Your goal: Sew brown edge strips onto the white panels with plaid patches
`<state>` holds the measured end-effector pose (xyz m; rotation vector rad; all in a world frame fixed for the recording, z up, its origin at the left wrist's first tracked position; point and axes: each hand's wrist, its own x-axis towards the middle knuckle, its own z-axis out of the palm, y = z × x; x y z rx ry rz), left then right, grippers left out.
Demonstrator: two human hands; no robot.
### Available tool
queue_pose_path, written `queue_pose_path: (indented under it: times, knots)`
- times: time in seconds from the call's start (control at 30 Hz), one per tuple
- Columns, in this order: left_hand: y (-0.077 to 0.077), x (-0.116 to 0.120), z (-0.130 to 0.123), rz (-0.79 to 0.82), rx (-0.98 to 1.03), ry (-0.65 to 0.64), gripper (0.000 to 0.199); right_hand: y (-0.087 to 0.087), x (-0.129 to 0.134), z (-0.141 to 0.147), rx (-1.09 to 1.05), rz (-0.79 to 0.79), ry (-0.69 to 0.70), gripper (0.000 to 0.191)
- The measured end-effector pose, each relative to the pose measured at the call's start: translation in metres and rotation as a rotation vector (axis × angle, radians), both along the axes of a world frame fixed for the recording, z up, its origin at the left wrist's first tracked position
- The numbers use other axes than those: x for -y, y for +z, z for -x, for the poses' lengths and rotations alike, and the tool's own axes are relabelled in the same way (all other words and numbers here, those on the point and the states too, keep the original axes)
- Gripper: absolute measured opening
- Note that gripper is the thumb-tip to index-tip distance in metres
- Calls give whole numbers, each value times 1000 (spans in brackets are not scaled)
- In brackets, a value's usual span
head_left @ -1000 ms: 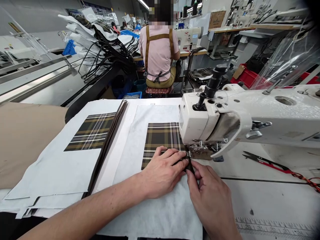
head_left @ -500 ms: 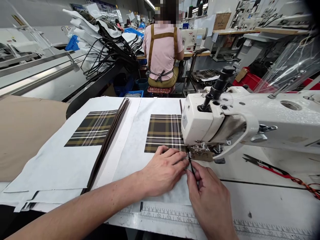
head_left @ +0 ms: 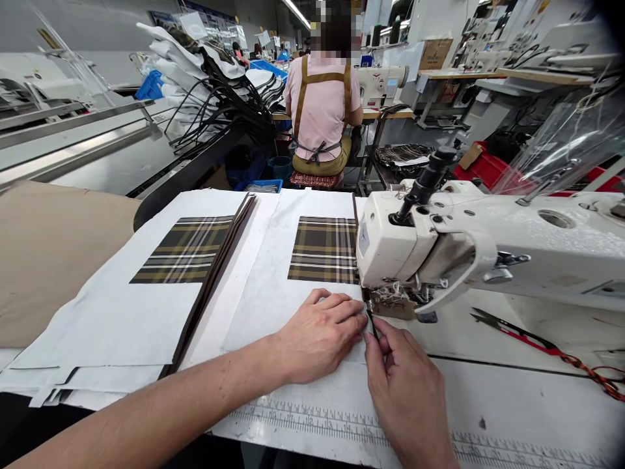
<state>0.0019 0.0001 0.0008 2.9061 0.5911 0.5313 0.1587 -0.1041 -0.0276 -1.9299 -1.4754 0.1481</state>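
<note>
Rows of sewing machines fill a workshop, where a person (head_left: 322,111) in a pink shirt sits ahead. On the white table (head_left: 498,404), printed with a ruler, the head view shows a white cloth panel (head_left: 263,293) with a plaid patch (head_left: 323,251), running under the sewing machine (head_left: 420,241). The left hand (head_left: 319,335) presses flat on the panel, fingers slightly spread, below the patch. The right hand (head_left: 407,384) pinches a dark strip (head_left: 373,324) at the panel's right edge, just in front of the needle area.
</note>
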Motion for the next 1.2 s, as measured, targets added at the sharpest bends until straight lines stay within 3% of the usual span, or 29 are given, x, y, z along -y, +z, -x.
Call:
queue_pose_path:
  times: [0.57,1.2]
  knots:
    - [-8,4,-4,-40,53,21,29,-2,-1,1,41,88,10,39]
    - [-15,7,-7,-75,46,47,31,1,-1,-1,94,27,12,37]
